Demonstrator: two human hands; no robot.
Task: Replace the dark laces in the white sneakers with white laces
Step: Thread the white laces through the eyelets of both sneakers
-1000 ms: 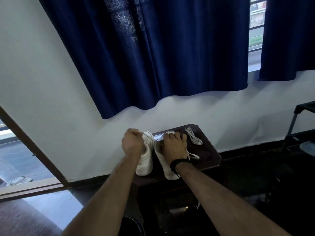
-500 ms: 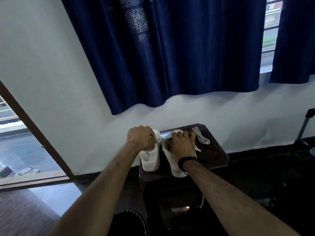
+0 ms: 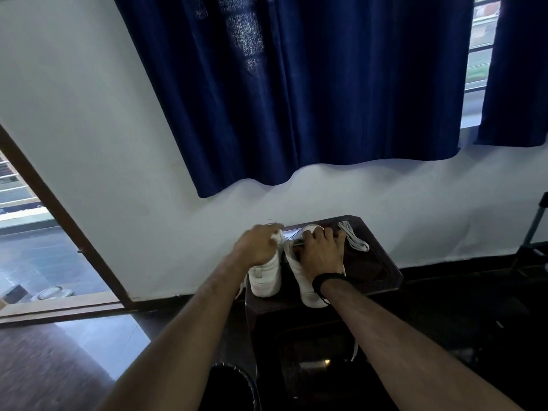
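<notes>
Two white sneakers stand heel-toward-me on a small dark table (image 3: 382, 277). My left hand (image 3: 257, 244) is curled above the left sneaker (image 3: 266, 277) and pinches a thin lace end that runs toward the right sneaker. My right hand (image 3: 321, 253), with a black wristband, lies over the top of the right sneaker (image 3: 305, 287), fingers curled round its upper part; the lacing under it is hidden. A loose white lace (image 3: 354, 240) lies coiled on the table to the right of my right hand.
The table stands against a white wall under dark blue curtains (image 3: 311, 99). A round dark bin (image 3: 234, 390) sits on the floor below my left forearm. An open doorway (image 3: 38, 247) is at the left. A dark metal stand (image 3: 533, 235) is at the far right edge.
My view has swung left and tilted, so the table sits further right in frame. Both hands stay on the sneakers; the left hand has drifted slightly toward the right shoe.
</notes>
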